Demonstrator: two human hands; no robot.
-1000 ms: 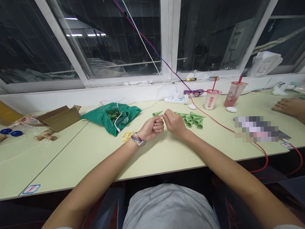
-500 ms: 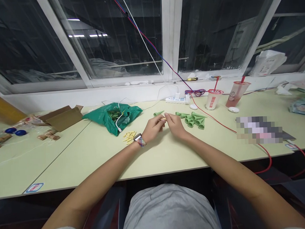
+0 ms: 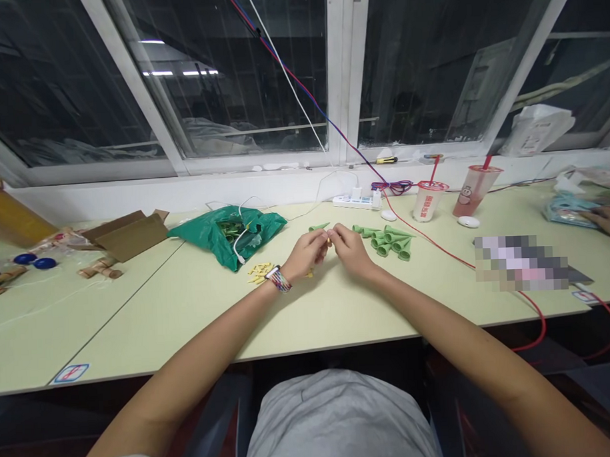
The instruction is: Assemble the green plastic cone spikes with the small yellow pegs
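Your tabletop (image 3: 188, 326) looks smooth, with a faint sheen. At your 11 o'clock the bag (image 3: 195, 233) is thin, crinkly plastic, kinda glossy, and those little yellow pieces (image 3: 258, 273) look matt, too small to say what they're made of. Your cones (image 3: 404, 252) at 1 o'clock are smooth and matt, can't tell if plastic or paper. Over at 10 you've got a matt cardboard box (image 3: 132, 240), smooth wooden pegs (image 3: 110, 272) and shiny balls (image 3: 45, 263). The cups (image 3: 424, 205) at 1 are see-through plastic. Your wristband (image 3: 279, 280) looks woven; your shirt (image 3: 336, 421), 6 o'clock, is wrinkled matt cloth.
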